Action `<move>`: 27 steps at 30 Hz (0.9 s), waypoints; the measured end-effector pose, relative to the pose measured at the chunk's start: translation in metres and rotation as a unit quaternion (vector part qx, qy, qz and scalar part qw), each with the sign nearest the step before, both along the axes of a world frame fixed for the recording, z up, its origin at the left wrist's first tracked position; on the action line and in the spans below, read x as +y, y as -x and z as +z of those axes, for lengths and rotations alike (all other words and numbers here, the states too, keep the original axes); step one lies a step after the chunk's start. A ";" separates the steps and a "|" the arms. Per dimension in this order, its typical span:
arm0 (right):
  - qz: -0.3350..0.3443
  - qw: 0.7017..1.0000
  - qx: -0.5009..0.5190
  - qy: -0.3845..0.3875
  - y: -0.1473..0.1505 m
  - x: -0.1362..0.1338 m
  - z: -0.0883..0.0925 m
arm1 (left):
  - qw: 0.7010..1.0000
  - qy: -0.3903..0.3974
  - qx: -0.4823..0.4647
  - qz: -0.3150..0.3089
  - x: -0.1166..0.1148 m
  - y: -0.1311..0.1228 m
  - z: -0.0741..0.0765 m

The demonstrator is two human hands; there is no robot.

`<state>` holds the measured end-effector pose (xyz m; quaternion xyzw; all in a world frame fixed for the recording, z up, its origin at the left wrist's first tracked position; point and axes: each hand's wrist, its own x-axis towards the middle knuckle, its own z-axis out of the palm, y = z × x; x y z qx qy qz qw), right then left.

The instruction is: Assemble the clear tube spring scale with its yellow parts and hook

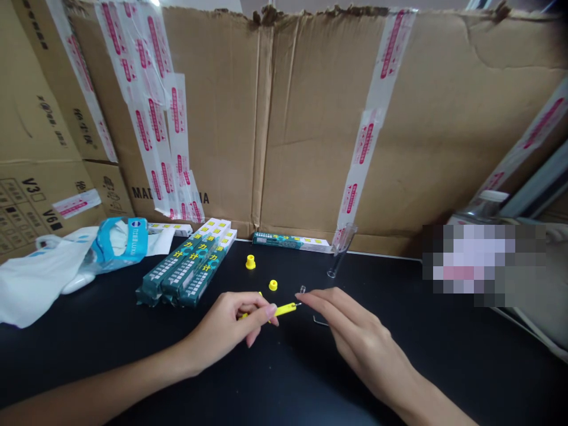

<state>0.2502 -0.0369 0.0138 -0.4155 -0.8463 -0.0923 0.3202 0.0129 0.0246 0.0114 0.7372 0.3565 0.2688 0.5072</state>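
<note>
My left hand pinches a flat yellow plastic strip between thumb and fingers, above the black table. At the strip's right end there is a small hole with a thin metal wire end at it. My right hand has its fingers together at that wire, and a small metal spring shows just beyond the fingertips. Its thumb is hidden. Two yellow plastic caps rest on the table beyond my left hand. Partly behind my right hand lies a bent metal hook.
Several green spring scale boxes lie side by side at left, with another box by the cardboard wall. A clear plastic tube stands tilted near it. White and blue packaging is far left; a bottle stands right.
</note>
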 end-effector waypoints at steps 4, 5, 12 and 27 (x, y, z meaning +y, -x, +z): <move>-0.001 1.000 -0.021 0.001 -0.002 0.002 -0.001 | 1.000 0.006 0.017 -0.009 -0.002 -0.001 0.001; 0.000 1.000 -0.028 0.003 -0.003 0.002 -0.002 | 1.000 -0.002 0.021 -0.008 -0.002 -0.001 0.001; 0.038 0.998 -0.040 0.008 -0.007 0.004 -0.008 | 0.992 -0.091 0.082 0.004 -0.005 -0.001 0.000; 0.011 0.999 -0.004 0.049 -0.001 0.003 -0.002 | 0.917 -0.380 0.119 0.032 -0.010 0.003 -0.011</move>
